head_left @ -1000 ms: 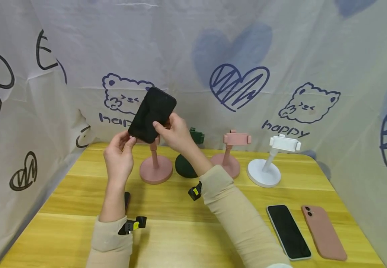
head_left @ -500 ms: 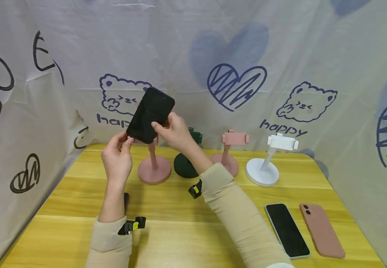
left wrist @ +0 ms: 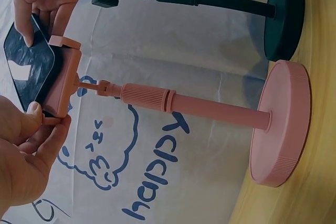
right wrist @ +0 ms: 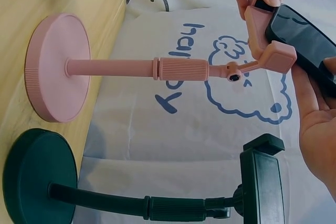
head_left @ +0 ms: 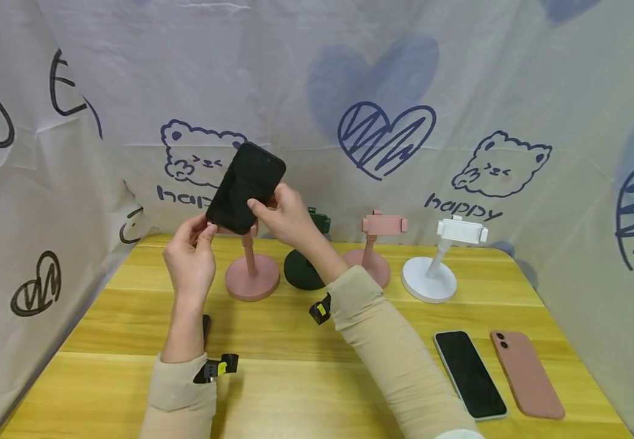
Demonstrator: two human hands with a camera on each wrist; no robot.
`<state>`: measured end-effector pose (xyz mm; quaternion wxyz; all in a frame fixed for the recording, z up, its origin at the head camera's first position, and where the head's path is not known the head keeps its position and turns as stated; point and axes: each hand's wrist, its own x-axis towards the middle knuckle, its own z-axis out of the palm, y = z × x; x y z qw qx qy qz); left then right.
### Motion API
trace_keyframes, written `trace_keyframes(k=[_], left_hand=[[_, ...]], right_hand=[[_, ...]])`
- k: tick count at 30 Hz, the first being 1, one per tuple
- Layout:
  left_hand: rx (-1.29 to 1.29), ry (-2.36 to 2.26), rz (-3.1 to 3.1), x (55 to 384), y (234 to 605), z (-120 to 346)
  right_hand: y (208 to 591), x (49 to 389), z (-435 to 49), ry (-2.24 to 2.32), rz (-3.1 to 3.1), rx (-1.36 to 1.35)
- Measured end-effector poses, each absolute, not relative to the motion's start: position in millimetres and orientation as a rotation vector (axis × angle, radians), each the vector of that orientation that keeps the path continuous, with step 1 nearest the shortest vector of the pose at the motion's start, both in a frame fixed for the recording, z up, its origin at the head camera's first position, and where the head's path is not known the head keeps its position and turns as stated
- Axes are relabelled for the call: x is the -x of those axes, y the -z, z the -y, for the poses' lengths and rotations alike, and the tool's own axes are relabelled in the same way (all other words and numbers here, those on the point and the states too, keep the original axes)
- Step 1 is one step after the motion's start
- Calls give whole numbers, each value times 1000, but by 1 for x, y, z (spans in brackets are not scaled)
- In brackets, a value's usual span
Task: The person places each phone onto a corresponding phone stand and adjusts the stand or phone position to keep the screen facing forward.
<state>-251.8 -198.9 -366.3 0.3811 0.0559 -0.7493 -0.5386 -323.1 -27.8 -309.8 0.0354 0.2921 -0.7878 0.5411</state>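
A black phone is held tilted, screen up, at the clamp of a pink phone stand. My right hand grips the phone's right side, thumb on the screen and fingers behind. At the other end, my left hand pinches the end of the stand's clamp, its thumb by the phone's lower corner. In the left wrist view the phone slants across the clamp, one corner between its two ends. From the right wrist view, the clamp's near end stands beside the phone's edge.
Right of this stand are a green stand, another pink stand and a white stand. A pale-edged phone and a pink-backed phone lie front right. A dark object is partly hidden behind the left wrist. A printed cloth hangs behind.
The head view has shifted slightly. Both hands, the phone and the pink stand keep nearly the same positions relative to each other.
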Motion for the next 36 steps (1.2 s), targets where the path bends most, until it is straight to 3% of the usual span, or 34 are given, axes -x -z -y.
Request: trace_keyframes(k=[36], left_hand=[[-20,1516,1717,256,371,215]], right_hand=[[290,332,25,-1463,2594,-1030]])
